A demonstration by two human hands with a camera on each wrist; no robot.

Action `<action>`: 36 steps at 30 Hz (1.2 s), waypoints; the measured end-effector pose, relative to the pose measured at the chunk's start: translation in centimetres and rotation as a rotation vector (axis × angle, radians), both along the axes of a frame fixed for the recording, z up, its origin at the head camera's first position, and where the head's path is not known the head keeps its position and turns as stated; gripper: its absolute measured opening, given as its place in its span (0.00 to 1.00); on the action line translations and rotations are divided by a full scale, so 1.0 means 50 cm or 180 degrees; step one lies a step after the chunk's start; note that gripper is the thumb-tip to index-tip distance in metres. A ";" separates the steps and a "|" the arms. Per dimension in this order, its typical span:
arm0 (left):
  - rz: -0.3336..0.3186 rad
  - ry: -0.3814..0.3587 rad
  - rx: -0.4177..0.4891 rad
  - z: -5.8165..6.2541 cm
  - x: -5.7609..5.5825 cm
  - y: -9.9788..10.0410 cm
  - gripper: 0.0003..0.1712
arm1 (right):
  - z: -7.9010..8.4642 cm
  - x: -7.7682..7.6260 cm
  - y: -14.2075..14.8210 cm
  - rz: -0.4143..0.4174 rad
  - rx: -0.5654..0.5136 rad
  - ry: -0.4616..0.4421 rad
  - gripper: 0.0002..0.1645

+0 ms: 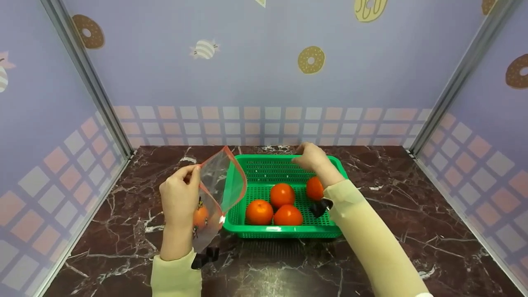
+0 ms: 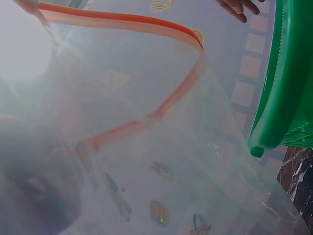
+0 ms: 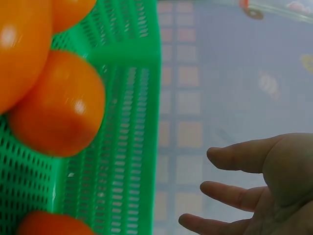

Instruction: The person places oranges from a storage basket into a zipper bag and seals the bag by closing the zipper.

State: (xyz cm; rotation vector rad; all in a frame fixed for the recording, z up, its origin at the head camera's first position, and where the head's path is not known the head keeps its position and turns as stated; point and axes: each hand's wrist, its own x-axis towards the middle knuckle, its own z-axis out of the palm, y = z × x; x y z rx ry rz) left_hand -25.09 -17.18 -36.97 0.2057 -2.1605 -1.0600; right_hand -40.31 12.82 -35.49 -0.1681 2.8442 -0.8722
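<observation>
My left hand (image 1: 179, 198) pinches the rim of a clear zip bag (image 1: 214, 171) with a red-orange edge, and the bag's mouth gapes toward the right. One orange (image 1: 201, 216) shows through the bag's lower part, among small printed figures. A green plastic basket (image 1: 284, 233) stands to the right with several oranges (image 1: 259, 212) in it. Over the basket's back right part, my right hand (image 1: 312, 158) hovers above an orange (image 1: 315, 188). In the right wrist view this hand (image 3: 259, 186) has its fingers spread and holds nothing.
The basket stands on a dark red marbled tabletop (image 1: 123, 247). Lilac panels with printed donuts and checks enclose the back and both sides, and metal posts (image 1: 95, 90) mark the corners. Black wrist devices (image 1: 319, 207) sit at the cuffs.
</observation>
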 end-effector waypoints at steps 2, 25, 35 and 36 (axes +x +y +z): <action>-0.0005 0.0002 0.0009 0.000 0.000 0.000 0.13 | -0.008 -0.008 0.008 -0.0031 0.0143 -0.0026 0.31; 0.0024 -0.0027 0.0043 -0.001 -0.002 0.001 0.13 | -0.088 -0.043 0.061 0.0042 0.0760 -0.0472 0.28; 0.0027 -0.0025 0.0034 -0.001 -0.002 -0.001 0.13 | -0.096 -0.032 0.066 0.0193 0.1002 -0.0807 0.26; 0.0029 -0.0024 0.0036 -0.001 -0.002 -0.001 0.13 | -0.095 -0.030 0.066 0.0180 0.0967 -0.0849 0.25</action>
